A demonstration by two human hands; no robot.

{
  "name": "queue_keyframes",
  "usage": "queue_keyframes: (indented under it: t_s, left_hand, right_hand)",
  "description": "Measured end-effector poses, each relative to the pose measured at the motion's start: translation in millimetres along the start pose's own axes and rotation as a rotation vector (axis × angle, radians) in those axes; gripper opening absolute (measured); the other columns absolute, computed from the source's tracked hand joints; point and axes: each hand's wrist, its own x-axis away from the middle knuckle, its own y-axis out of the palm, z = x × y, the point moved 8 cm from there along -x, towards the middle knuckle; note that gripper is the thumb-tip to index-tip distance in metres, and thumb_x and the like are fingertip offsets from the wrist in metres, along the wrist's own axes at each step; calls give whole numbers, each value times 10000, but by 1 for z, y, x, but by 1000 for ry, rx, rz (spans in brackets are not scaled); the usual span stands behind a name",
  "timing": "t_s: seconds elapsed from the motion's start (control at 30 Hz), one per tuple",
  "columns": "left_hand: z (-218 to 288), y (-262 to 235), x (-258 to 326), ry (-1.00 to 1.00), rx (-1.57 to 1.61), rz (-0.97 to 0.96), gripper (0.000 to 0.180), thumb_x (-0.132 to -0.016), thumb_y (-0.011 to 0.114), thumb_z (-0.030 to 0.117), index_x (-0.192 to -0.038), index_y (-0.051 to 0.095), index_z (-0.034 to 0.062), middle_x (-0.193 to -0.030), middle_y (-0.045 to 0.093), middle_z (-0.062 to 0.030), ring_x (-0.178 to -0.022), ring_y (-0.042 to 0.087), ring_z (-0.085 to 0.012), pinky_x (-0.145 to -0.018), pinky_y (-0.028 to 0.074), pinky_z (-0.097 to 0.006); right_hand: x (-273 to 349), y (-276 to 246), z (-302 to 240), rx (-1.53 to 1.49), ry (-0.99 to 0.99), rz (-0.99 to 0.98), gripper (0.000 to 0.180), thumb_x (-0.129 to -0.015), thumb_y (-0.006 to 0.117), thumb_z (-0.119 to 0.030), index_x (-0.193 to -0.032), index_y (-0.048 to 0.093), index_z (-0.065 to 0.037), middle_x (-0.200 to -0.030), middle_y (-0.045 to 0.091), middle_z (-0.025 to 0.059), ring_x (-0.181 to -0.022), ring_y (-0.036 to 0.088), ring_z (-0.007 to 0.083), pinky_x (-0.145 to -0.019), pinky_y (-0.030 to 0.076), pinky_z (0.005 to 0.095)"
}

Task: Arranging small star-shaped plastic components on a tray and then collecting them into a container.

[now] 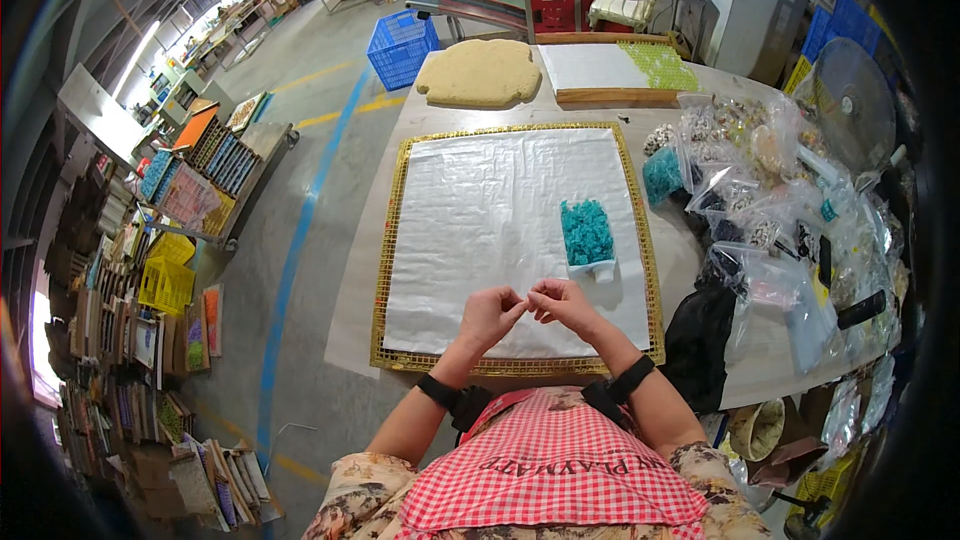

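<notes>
My left hand (490, 316) and my right hand (563, 306) meet above the near part of a white sheet (460, 220). The fingertips of each are pinched together, almost touching. Whatever sits between them is too small to make out. Under the sheet lies a gold-coloured mesh frame (395, 230), which shows along all its edges. Just beyond my right hand, a heap of teal pieces (588, 232) lies on the sheet in a shallow white holder (598, 272).
Plastic bags of beads (715, 140) crowd the table's right side, near a black cloth (702, 340) and a fan (850, 105). A beige mat (478, 73) and a wood-edged tray (618, 97) lie at the far end. A blue crate (402, 48) stands beyond the table.
</notes>
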Motion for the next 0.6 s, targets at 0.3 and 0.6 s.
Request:
queue_keyframes:
  t_s: [0.3,0.6]
  left_hand:
    - [-2,8,6,-34,-48,-61,281,-798,741,276,-753,664,9,-670,666,-121,-598,655,-218,-571,504,-324]
    - [2,16,9,-68,-117,-157,437,-736,778,402,-861,593,27,-657,602,-89,-618,615,-226,-580,477,-353]
  right_hand:
    - [3,1,0,100,20,-24,224,-909,637,-285,-914,659,-62,-829,672,13,-740,620,82,-644,516,247]
    - [10,-1,7,57,103,-90,224,-883,676,-242,-966,721,-39,-821,694,34,-752,642,95,-671,544,265]
